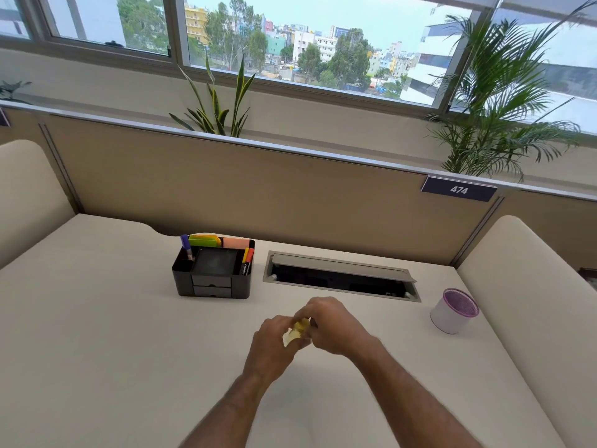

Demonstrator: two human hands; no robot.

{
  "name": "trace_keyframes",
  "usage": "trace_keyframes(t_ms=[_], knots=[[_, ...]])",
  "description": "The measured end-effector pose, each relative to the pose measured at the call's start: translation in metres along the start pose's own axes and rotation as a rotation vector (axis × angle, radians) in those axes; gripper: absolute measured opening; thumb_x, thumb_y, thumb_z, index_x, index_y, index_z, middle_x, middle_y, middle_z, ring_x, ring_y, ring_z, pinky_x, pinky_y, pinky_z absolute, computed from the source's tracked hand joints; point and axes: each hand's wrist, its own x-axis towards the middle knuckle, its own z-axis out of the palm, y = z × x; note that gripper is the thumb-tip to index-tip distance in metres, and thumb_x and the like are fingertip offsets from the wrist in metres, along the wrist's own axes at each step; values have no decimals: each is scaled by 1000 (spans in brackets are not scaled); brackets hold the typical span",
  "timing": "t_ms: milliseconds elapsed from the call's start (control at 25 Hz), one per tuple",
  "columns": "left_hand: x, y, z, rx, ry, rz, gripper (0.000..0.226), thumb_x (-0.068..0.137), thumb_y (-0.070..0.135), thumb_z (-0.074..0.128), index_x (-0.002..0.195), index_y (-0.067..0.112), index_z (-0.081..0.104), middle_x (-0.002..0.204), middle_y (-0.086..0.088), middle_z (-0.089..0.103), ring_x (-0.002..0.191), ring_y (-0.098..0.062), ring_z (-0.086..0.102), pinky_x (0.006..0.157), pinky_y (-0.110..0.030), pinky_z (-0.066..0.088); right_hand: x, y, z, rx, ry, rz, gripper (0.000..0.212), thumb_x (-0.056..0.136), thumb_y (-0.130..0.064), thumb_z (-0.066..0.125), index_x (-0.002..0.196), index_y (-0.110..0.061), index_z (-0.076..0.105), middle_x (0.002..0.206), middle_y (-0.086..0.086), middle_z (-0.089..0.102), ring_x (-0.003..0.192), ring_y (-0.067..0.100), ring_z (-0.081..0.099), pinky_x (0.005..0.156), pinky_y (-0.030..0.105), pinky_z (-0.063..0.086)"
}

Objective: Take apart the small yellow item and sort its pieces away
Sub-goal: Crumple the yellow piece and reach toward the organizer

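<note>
A small yellow item (298, 329) is held above the middle of the desk between both hands, and it is blurred. My left hand (273, 344) grips it from below and the left. My right hand (332, 324) closes over its top and right side. Most of the item is hidden by the fingers; only a pale yellow strip and a brighter yellow patch show between the two hands.
A black desk organiser (213, 270) with markers and sticky notes stands behind the hands to the left. An open cable hatch (339, 274) is set into the beige desk (97, 334). A white and purple mesh cup (454, 310) stands at the right.
</note>
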Motion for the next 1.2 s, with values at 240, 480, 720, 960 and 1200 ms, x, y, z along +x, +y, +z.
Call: trace_keyframes(t_ms=[240, 480, 720, 960, 1200], knots=[[5, -49, -34, 508, -51, -6, 61, 83, 60, 61, 132, 25, 52, 133, 3, 60, 119, -18, 52, 99, -39, 41, 38, -18, 6, 16, 57, -21, 37, 85, -9, 73, 121, -17, 68, 118, 3, 67, 103, 19, 60, 87, 31, 55], [15, -101, -68, 744, -115, -91, 89, 83, 79, 12, 128, 18, 57, 130, -5, 64, 122, -27, 55, 99, -55, 44, 103, -60, -2, 61, 183, -126, 34, 87, -12, 70, 120, -19, 67, 116, 1, 68, 97, 17, 61, 83, 30, 56], [27, -147, -85, 744, -218, -156, 87, 84, 80, 19, 130, 16, 57, 133, -8, 62, 124, -29, 56, 106, -58, 34, 180, -107, 2, 71, 270, -204, 30, 87, -20, 68, 118, -18, 69, 109, 3, 69, 89, 19, 61, 74, 35, 56], [44, -183, -92, 729, -246, -153, 89, 82, 82, 25, 138, 16, 48, 145, -11, 50, 132, -33, 47, 107, -58, 13, 240, -134, 31, 21, 174, -174, 15, 86, -19, 67, 100, -20, 70, 98, 4, 67, 86, 24, 61, 70, 41, 56], [48, -206, -86, 696, -217, -117, 89, 81, 83, 26, 143, 19, 39, 152, -11, 39, 137, -34, 38, 106, -63, 10, 267, -146, 64, -43, 35, -185, 20, 90, -14, 65, 110, -16, 68, 106, 7, 70, 95, 28, 63, 73, 36, 53]])
